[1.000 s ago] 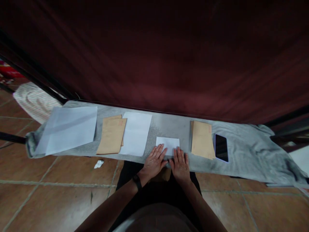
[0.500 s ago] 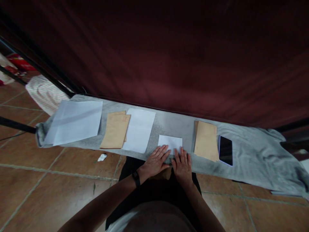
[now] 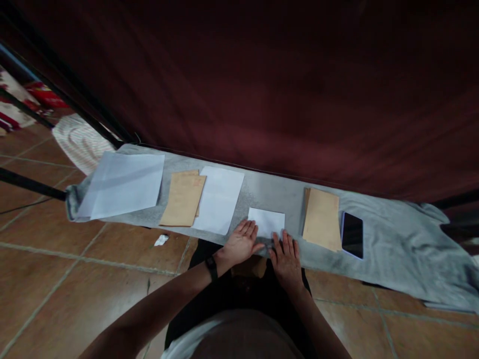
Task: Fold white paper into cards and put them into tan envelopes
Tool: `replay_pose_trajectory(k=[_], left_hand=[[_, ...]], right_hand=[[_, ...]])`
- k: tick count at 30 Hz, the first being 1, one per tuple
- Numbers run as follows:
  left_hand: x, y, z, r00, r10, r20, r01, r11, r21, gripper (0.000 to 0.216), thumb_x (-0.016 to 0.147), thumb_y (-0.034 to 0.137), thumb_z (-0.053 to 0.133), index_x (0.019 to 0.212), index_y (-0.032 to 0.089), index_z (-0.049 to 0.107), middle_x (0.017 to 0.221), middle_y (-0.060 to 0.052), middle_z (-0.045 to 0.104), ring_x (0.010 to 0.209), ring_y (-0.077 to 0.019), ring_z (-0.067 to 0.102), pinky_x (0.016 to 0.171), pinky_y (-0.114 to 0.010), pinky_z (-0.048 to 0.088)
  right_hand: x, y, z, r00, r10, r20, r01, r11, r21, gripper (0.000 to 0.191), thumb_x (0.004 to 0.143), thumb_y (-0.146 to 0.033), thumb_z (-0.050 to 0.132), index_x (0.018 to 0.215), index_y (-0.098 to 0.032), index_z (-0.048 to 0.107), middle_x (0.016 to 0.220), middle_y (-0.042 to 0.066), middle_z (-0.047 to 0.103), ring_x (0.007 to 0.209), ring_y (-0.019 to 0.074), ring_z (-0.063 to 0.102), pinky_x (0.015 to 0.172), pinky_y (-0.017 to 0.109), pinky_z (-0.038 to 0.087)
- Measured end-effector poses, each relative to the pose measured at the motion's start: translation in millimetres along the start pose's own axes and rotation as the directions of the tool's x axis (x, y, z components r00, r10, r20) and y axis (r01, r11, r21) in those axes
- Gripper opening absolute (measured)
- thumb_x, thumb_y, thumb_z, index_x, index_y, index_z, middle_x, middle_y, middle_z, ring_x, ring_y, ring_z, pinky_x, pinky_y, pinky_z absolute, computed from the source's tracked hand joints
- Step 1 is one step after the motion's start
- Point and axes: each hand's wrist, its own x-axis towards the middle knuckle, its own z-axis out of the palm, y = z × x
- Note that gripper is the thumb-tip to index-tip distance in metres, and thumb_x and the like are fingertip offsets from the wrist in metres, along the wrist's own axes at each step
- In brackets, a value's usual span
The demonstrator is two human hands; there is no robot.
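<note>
A small folded-looking white paper [image 3: 267, 221] lies on the grey cloth-covered bench [image 3: 275, 189] in front of me. At its left edge is my left hand [image 3: 241, 243], fingers stretched out and turned partly on its side, with a dark band on the wrist. My right hand [image 3: 286, 254] lies flat, its fingertips at the paper's lower right edge. Neither hand grips anything. Left of my hands, a larger white sheet [image 3: 220, 199] sits partly under a pile of brown envelopes [image 3: 182, 199]. To the right lies another pile of brown envelopes [image 3: 322, 219].
A phone [image 3: 352, 235] rests right of the right-hand envelopes. Large white sheets [image 3: 125, 184] cover the bench's left end. Behind the bench hangs a dark red curtain [image 3: 262, 99]. A scrap of white paper [image 3: 161, 240] is on the tiled floor.
My left hand has slid off the small white paper to its left edge and turned onto its side. My right hand stays at the lower right edge. The whole view has shifted slightly.
</note>
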Motion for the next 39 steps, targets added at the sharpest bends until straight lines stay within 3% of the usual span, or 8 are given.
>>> replay_pose_trajectory(k=[4, 7, 12, 15, 26, 33, 39], left_hand=[[27, 1, 12, 0.998, -0.065, 0.008, 0.065, 0.998, 0.009, 0.06, 0.102, 0.051, 0.041, 0.15, 0.015, 0.041, 0.158, -0.016, 0.039, 0.149, -0.027, 0.032, 0.124, -0.05, 0.019], [33, -2, 19, 0.997, -0.078, -0.008, 0.078, 0.997, -0.009, 0.065, 0.101, 0.053, 0.043, 0.154, 0.018, 0.034, 0.163, -0.014, 0.028, 0.152, -0.0272, 0.023, 0.124, -0.051, 0.015], [30, -3, 21, 0.998, -0.067, -0.015, 0.067, 0.997, -0.026, 0.064, 0.101, 0.054, 0.042, 0.154, 0.019, 0.035, 0.163, -0.014, 0.029, 0.152, -0.0281, 0.023, 0.124, -0.051, 0.016], [30, -2, 20, 0.998, -0.064, -0.01, 0.064, 0.998, -0.014, 0.064, 0.101, 0.053, 0.041, 0.154, 0.018, 0.035, 0.163, -0.015, 0.029, 0.152, -0.0285, 0.023, 0.124, -0.052, 0.015], [33, 1, 18, 0.997, -0.071, 0.025, 0.07, 0.997, 0.014, 0.062, 0.102, 0.053, 0.038, 0.154, 0.018, 0.037, 0.162, -0.014, 0.03, 0.153, -0.0283, 0.021, 0.123, -0.053, 0.014], [35, 1, 17, 0.997, -0.043, 0.061, 0.041, 0.998, 0.047, 0.063, 0.103, 0.053, 0.035, 0.153, 0.014, 0.037, 0.162, -0.015, 0.031, 0.152, -0.0269, 0.022, 0.123, -0.054, 0.014], [38, 0, 18, 0.998, -0.014, 0.058, 0.011, 0.999, 0.042, 0.062, 0.102, 0.05, 0.04, 0.152, 0.013, 0.04, 0.16, -0.015, 0.034, 0.151, -0.0265, 0.025, 0.124, -0.051, 0.015]], right_hand=[[-1, 0, 1, 1.0, -0.001, 0.002, 0.001, 1.0, -0.003, 0.055, 0.104, -0.04, 0.04, 0.154, -0.018, 0.038, 0.164, 0.018, 0.024, 0.147, 0.0346, 0.032, 0.116, 0.056, 0.026], [-2, 1, 1, 1.0, 0.003, 0.011, -0.003, 1.0, -0.002, 0.054, 0.104, -0.041, 0.039, 0.153, -0.017, 0.041, 0.163, 0.018, 0.027, 0.147, 0.0346, 0.033, 0.117, 0.055, 0.025], [13, 7, 6, 0.999, 0.032, -0.021, -0.031, 0.999, 0.044, 0.048, 0.104, -0.036, 0.037, 0.148, -0.018, 0.046, 0.156, 0.016, 0.042, 0.145, 0.0327, 0.035, 0.116, 0.057, 0.025], [33, 9, 10, 1.0, -0.015, -0.021, 0.016, 0.997, 0.077, 0.049, 0.104, -0.032, 0.033, 0.149, -0.015, 0.043, 0.156, 0.016, 0.043, 0.145, 0.0298, 0.033, 0.117, 0.055, 0.026], [92, 27, 10, 0.982, -0.017, 0.186, 0.005, 0.998, 0.06, 0.047, 0.101, -0.026, 0.036, 0.146, -0.018, 0.048, 0.152, 0.011, 0.049, 0.139, 0.0254, 0.042, 0.117, 0.045, 0.023], [136, 37, -6, 0.909, 0.065, 0.412, -0.124, 0.985, 0.116, 0.04, 0.093, -0.022, 0.056, 0.133, -0.023, 0.058, 0.135, 0.01, 0.058, 0.125, 0.025, 0.052, 0.11, 0.041, 0.031], [153, 38, -11, 0.872, 0.124, 0.473, -0.241, 0.95, 0.196, 0.034, 0.085, -0.02, 0.065, 0.119, -0.023, 0.064, 0.126, 0.01, 0.061, 0.12, 0.0271, 0.053, 0.101, 0.041, 0.037]])
